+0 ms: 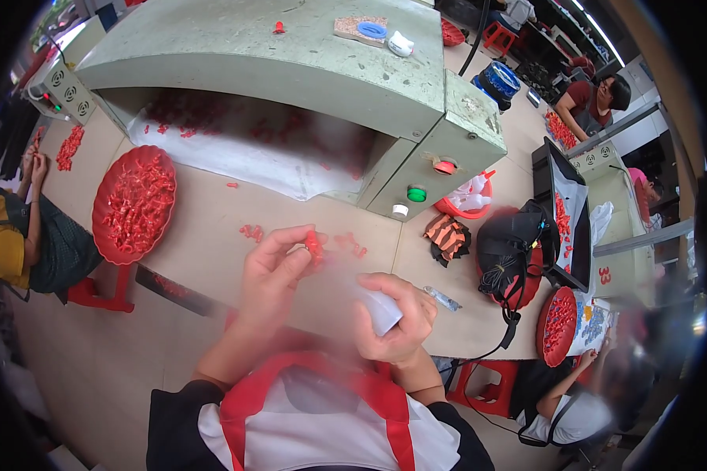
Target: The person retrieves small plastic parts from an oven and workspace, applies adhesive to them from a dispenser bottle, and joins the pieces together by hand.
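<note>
My left hand is closed, pinching a small red molded piece between thumb and fingertips above the table. Just to its right, my right hand wraps around a whitish translucent squeeze bottle, tilted toward the left hand. A hazy smear hides the bottle's tip, so I cannot tell whether it touches the piece. On the table beyond my hands lie a few loose red pieces, with another blurred red cluster further right.
A pale green machine stands ahead, its opening holding a white sheet with red pieces. A red bowl of similar pieces is left. Right are a red basin of bottles, an orange-black cloth and a black bag. Other people sit around.
</note>
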A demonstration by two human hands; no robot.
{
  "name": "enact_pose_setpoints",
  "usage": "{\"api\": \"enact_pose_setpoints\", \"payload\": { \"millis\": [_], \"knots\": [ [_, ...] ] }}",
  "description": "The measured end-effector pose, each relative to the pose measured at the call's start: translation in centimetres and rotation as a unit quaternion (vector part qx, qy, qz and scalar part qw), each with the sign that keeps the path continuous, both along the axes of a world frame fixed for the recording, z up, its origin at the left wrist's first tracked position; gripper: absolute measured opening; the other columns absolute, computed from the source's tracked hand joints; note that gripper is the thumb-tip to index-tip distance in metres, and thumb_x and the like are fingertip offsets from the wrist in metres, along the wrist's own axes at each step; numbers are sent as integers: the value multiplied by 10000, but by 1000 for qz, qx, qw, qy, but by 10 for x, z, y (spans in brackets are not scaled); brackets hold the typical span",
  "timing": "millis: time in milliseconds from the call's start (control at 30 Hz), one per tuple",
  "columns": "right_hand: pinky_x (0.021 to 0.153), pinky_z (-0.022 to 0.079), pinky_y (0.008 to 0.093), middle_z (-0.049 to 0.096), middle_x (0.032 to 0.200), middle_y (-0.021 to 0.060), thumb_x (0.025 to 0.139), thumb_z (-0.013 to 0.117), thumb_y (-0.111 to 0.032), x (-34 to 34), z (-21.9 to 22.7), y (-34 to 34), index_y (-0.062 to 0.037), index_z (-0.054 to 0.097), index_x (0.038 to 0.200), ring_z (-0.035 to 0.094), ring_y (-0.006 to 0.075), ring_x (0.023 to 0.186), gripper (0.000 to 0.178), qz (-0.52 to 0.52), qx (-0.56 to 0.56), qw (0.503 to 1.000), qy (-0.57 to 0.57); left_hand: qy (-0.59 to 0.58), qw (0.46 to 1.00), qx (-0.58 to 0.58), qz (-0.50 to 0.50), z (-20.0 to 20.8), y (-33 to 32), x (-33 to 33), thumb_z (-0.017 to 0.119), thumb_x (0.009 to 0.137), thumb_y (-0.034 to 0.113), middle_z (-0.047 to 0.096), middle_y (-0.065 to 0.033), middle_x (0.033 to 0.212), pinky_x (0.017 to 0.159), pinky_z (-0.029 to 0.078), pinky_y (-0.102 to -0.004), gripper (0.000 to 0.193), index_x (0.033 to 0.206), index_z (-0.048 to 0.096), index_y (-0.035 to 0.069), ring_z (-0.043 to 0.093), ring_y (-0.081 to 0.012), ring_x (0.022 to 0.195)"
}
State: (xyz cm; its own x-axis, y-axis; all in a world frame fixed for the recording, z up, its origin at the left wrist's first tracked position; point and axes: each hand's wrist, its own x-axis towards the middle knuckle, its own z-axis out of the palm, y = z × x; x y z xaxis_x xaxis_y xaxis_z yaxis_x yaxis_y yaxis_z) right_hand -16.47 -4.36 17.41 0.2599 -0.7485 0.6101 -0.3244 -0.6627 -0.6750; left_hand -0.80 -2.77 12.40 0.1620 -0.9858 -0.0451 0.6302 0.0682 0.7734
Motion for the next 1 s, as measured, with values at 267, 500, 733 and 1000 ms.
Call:
{"api": "enact_pose_setpoints", "payload": {
  "millis": [267, 500, 733, 1000],
  "knots": [
    [513, 449, 232, 628, 722, 102, 646, 649, -109, -10, -13, -9, 42, 596, 888, 584, 148, 543, 290, -31, 76, 996, -31, 36, 999, 15, 21, -7, -6, 7, 489, 869, 27, 573, -145, 1044, 760, 517, -276, 286, 1153, 489, 1, 615, -237, 890],
    [522, 446, 224, 583, 766, 87, 741, 600, -23, -38, -91, -42, 15, 512, 946, 583, 146, 607, 226, 18, 468, 840, -274, 81, 995, 38, 36, -24, -8, 27, 502, 866, 57, 559, -158, 1062, 847, 494, -322, 321, 1176, 469, -18, 589, -245, 942],
    [641, 485, 322, 603, 862, 93, 698, 659, -96, -34, -134, -54, -68, 540, 846, 619, 225, 767, 192, -118, 354, 923, 89, 101, 994, 37, 16, -18, -3, 22, 498, 864, 43, 559, -163, 1056, 851, 496, -327, 316, 1170, 466, -32, 592, -241, 931],
    [673, 476, 379, 616, 874, 116, 694, 662, -149, -18, -120, -53, -115, 672, 809, 603, 315, 774, 121, -139, 231, 918, 292, 122, 991, 54, 12, -23, -3, 16, 491, 865, 28, 566, -166, 1048, 763, 533, -266, 292, 1155, 480, -10, 615, -257, 899]
  ]
}}
